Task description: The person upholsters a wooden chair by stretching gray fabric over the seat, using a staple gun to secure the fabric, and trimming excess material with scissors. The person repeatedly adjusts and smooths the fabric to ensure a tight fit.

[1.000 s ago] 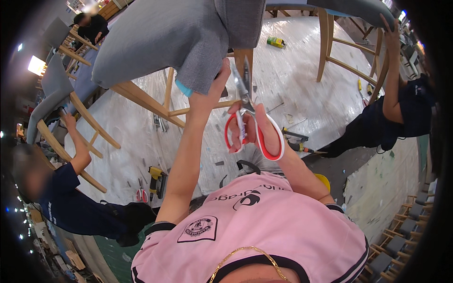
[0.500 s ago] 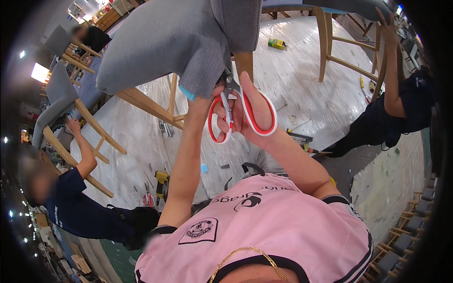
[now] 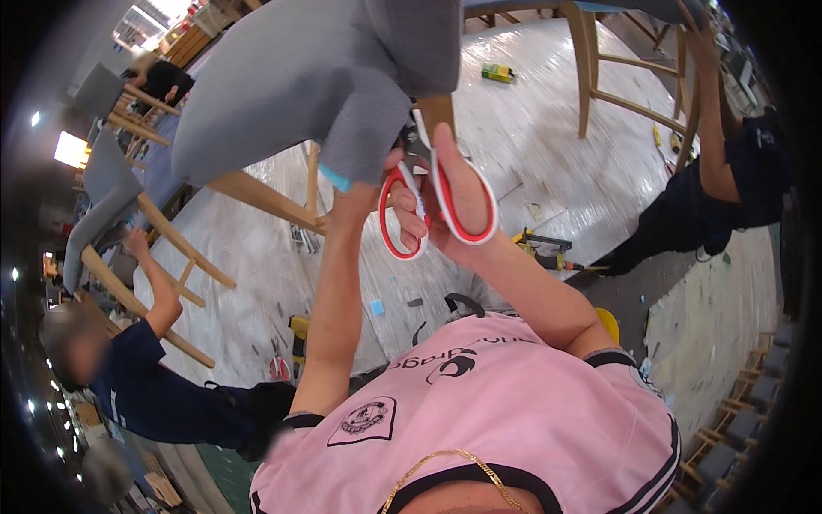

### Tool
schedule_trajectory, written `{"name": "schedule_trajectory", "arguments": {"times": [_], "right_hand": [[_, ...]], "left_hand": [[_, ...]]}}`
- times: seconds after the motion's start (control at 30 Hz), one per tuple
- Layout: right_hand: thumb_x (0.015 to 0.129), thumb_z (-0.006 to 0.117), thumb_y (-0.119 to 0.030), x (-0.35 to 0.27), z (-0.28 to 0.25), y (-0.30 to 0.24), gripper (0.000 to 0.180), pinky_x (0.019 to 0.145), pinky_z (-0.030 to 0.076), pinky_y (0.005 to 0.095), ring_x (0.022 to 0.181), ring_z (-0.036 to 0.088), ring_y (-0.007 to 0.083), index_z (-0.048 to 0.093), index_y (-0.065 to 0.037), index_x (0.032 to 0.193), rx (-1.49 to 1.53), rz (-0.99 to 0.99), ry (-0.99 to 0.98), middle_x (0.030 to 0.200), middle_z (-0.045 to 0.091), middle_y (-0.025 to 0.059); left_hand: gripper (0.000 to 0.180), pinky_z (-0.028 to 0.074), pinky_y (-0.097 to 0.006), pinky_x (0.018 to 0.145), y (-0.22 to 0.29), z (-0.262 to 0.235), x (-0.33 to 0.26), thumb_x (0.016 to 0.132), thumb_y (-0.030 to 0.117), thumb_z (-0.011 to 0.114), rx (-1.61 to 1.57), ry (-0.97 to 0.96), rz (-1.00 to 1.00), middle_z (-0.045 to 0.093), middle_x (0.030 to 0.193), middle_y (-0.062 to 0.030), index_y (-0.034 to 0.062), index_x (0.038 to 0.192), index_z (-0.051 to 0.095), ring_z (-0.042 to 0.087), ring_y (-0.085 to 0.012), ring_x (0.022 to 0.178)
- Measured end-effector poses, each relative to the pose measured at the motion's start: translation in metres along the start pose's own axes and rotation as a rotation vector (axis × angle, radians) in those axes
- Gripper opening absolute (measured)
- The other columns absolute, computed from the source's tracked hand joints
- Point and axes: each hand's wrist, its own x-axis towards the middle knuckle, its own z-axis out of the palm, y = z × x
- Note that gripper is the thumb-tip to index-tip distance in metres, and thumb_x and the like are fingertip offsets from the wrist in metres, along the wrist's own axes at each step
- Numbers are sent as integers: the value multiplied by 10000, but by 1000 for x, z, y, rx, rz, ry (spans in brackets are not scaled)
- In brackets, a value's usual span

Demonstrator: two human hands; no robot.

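Note:
In my right hand (image 3: 462,201) is a pair of scissors (image 3: 467,224) with red and white handle loops, thumb through one loop and fingers through the other. The loops stand apart; the dark blades point up at the chair's fabric, their tips hidden. My left hand (image 3: 393,160) is mostly covered by a grey fabric flap (image 3: 364,128) with a light blue edge lying across its wrist. Only a bit of it shows beside the blades, where it seems to grip the cloth. The flap hangs from a grey upholstered chair (image 3: 257,94) with wooden legs.
Plastic film covers the worktable (image 3: 531,120). On it lie a yellow-green can (image 3: 498,73), a staple gun (image 3: 544,248), a light blue scrap (image 3: 377,307) and red-handled scissors (image 3: 278,367). Co-workers handle a chair (image 3: 111,180) at left and another (image 3: 586,77) at right.
The scissors' loops have come slightly closer together. Both hands stay at the fabric flap, and the whole view has shifted a little.

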Motion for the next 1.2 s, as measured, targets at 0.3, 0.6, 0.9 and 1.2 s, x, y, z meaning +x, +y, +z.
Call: {"name": "schedule_trajectory", "arguments": {"times": [0.3,0.6,0.9,1.2], "right_hand": [[1014,604,-558,0,-65,30,492,396,422,310,430,509,168,597,-66,1030,6,64,-64,618,527,29],[872,793,-201,-77,-207,91,407,576,445,267,613,542,68,670,-47,1228,-1147,-204,608,704,639,23],[763,785,-223,-155,-295,67,474,732,572,423,823,742,363,688,-69,1201,-1530,-123,810,909,748,199],[988,518,-408,-442,-412,70,411,891,556,550,1081,701,434,734,-120,1187,-1437,747,1954,1151,738,204]], "left_hand": [[192,513,-334,719,-64,35,-62,947,44,604,-645,-152,-690,659,916,-96,6,1120,679,635,-189,811],[247,468,-241,825,-72,122,-150,1044,223,654,-379,-228,-552,641,953,3,5,1156,686,563,-70,904],[583,508,-309,939,-88,154,-179,1014,205,679,-348,-372,-620,617,1325,-92,97,1542,459,629,-161,1086],[452,535,-319,886,-161,59,-236,1029,313,650,-193,-436,-1017,681,1278,-88,94,1422,607,662,-168,1043]]}}
